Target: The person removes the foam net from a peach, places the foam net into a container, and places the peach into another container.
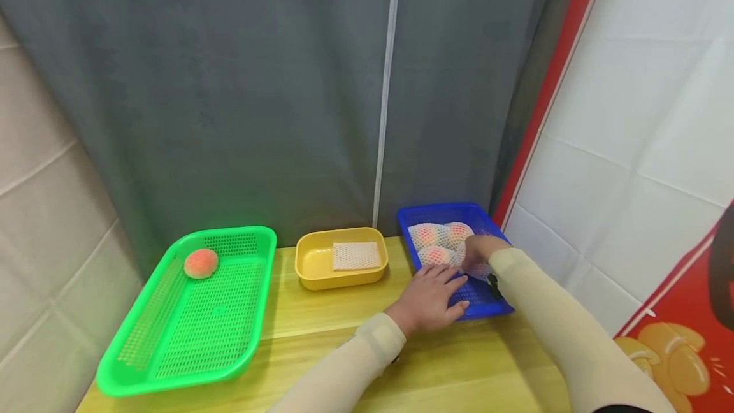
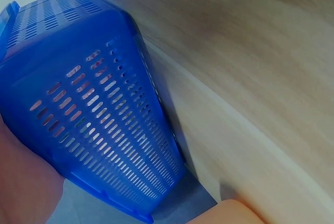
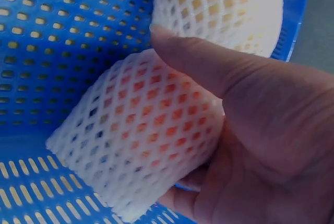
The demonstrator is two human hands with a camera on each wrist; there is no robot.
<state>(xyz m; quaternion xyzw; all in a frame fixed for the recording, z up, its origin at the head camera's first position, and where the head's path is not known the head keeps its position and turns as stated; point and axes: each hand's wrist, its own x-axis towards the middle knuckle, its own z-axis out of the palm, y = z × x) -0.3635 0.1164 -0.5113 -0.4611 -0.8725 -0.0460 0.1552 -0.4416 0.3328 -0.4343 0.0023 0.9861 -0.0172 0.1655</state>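
Note:
In the blue basket (image 1: 438, 209), several peaches in white foam nets (image 1: 427, 234) lie close together. My right hand (image 1: 480, 252) reaches into this basket and holds a netted peach (image 3: 162, 112), thumb over the top and fingers around the underside. The net's loose end points away from the palm. Beside it, another netted fruit (image 3: 224, 10) shows a yellower colour through the mesh. My left hand (image 1: 430, 298) lies over the basket's near left rim with its fingers spread. Whether its fingertips touch the fruit cannot be told; the left wrist view shows mainly the basket's perforated side (image 2: 99, 109).
A yellow container (image 1: 341, 282) at the middle back holds white foam nets (image 1: 355, 255). On the left stands a large green basket (image 1: 218, 317) with one bare peach (image 1: 201, 263) in its far part. Behind the wooden table (image 1: 309, 327) hangs a grey curtain (image 1: 258, 101).

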